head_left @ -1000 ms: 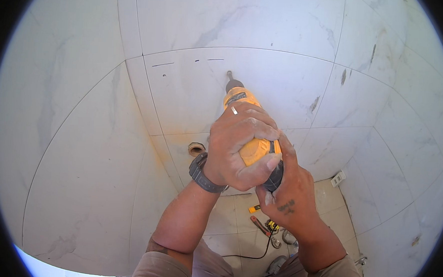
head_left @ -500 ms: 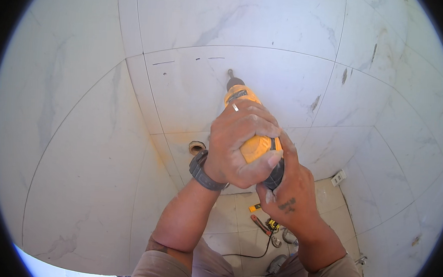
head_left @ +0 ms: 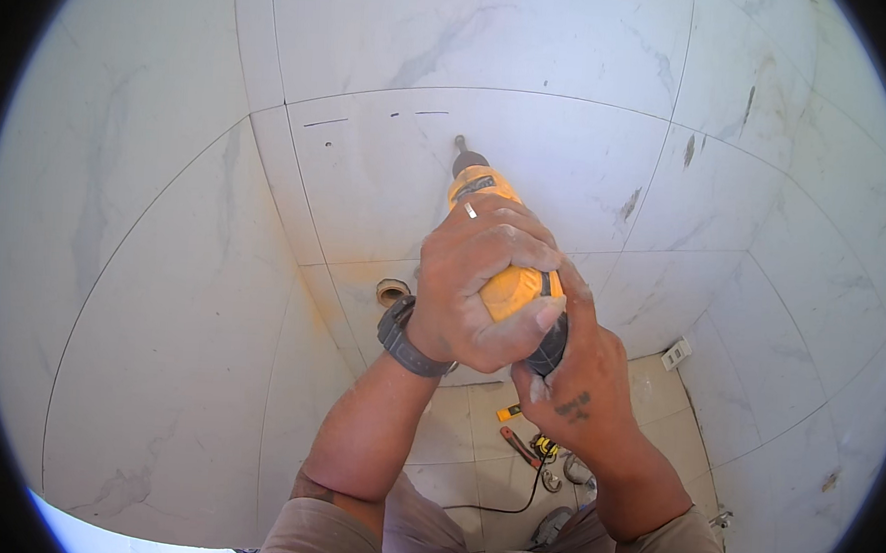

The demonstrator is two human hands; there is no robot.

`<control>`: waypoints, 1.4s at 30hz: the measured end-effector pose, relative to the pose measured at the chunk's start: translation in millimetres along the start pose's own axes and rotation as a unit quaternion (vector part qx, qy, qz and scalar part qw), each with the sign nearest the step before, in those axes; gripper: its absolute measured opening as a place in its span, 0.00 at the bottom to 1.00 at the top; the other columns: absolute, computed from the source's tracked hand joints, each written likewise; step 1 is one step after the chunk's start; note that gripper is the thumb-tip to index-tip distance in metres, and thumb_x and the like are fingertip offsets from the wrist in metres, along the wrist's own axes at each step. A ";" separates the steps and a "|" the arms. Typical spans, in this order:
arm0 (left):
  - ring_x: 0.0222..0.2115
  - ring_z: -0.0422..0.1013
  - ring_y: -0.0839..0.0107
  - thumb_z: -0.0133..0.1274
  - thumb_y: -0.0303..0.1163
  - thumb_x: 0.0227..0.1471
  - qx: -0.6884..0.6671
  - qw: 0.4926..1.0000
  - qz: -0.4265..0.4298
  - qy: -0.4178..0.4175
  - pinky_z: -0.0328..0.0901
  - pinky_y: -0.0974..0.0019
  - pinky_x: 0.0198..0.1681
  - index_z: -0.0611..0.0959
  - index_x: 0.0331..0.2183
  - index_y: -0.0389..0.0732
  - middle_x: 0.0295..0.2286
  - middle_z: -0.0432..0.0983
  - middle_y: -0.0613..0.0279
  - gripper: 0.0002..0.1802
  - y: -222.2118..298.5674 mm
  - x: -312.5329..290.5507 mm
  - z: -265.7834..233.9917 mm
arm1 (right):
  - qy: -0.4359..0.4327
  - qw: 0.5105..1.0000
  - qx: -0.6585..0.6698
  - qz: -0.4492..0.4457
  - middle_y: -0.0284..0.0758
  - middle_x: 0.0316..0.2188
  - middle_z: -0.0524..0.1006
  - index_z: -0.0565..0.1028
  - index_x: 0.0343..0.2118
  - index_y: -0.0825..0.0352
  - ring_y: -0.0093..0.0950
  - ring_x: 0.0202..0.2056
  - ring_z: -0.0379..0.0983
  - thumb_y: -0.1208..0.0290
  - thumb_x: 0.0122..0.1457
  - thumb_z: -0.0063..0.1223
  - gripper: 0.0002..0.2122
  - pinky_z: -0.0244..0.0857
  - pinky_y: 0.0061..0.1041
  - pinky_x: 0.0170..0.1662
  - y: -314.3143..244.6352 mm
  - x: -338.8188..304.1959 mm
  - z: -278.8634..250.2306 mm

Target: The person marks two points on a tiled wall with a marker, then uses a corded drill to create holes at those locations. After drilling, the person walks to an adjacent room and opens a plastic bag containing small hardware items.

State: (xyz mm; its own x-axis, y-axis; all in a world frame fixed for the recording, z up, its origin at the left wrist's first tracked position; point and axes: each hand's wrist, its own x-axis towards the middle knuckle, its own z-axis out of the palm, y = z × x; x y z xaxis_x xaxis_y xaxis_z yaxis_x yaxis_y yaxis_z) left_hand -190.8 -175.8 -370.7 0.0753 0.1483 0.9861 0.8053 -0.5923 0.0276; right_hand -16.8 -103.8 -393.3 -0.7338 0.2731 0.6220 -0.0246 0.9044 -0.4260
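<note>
Both my hands are wrapped round a yellow and black power drill. My left hand lies over the top of its body, with a ring on one finger and a dark watch at the wrist. Behind and below it, my right hand grips the black handle. The drill points away from me at the tiled wall, and its bit meets the tile. Dark pen lines and a small hole show on the tile to the left of the bit.
A round pipe opening sits in the wall left of my hands. On the floor lie red-handled pliers, a yellow tool, a yellow tape measure and a black cord. A white outlet plate is low at the right.
Almost nothing differs. The drill stays against the same spot with both hands on it, and the view has shifted very slightly.
</note>
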 end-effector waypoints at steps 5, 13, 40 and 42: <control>0.34 0.78 0.58 0.61 0.44 0.48 -0.005 1.000 0.003 0.005 0.72 0.56 0.41 0.83 0.31 0.37 0.31 0.82 0.52 0.18 -1.2 -0.9 0.6 | -0.001 1.000 0.012 0.001 0.46 0.36 0.80 0.52 0.70 0.73 0.46 0.34 0.81 0.79 0.45 0.64 0.47 0.75 0.40 0.37 -0.1 -0.1 0.5; 0.33 0.78 0.58 0.61 0.43 0.48 -0.004 1.000 0.005 -0.001 0.72 0.56 0.41 0.84 0.32 0.37 0.31 0.82 0.52 0.18 -2.3 -1.1 -0.7 | -0.003 1.000 0.005 0.013 0.46 0.36 0.80 0.52 0.70 0.72 0.46 0.33 0.81 0.79 0.44 0.65 0.48 0.74 0.40 0.37 -0.4 -0.1 2.0; 0.32 0.77 0.59 0.62 0.34 0.41 -0.009 0.999 -0.042 0.015 0.69 0.56 0.43 0.83 0.30 0.41 0.29 0.82 0.56 0.11 -2.9 1.3 3.3 | -0.024 0.998 -0.010 0.064 0.47 0.34 0.80 0.53 0.70 0.71 0.48 0.33 0.80 0.76 0.48 0.64 0.45 0.73 0.43 0.37 -5.1 7.0 -4.0; 0.32 0.77 0.58 0.62 0.34 0.41 -0.014 0.999 -0.038 0.016 0.69 0.56 0.43 0.83 0.30 0.40 0.29 0.82 0.55 0.11 -2.8 0.5 2.8 | -0.032 0.997 -0.013 0.073 0.47 0.35 0.80 0.52 0.70 0.70 0.48 0.34 0.80 0.75 0.48 0.64 0.45 0.73 0.44 0.38 -5.8 7.4 -4.0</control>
State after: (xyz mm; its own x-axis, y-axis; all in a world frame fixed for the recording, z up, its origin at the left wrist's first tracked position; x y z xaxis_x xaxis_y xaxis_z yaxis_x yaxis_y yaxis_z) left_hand -191.4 -171.8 -370.8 -0.0052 0.1688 0.9856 0.7912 -0.6020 0.1073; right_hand -19.3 -105.7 -383.6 -0.7697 0.3817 0.5118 0.1028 0.8653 -0.4907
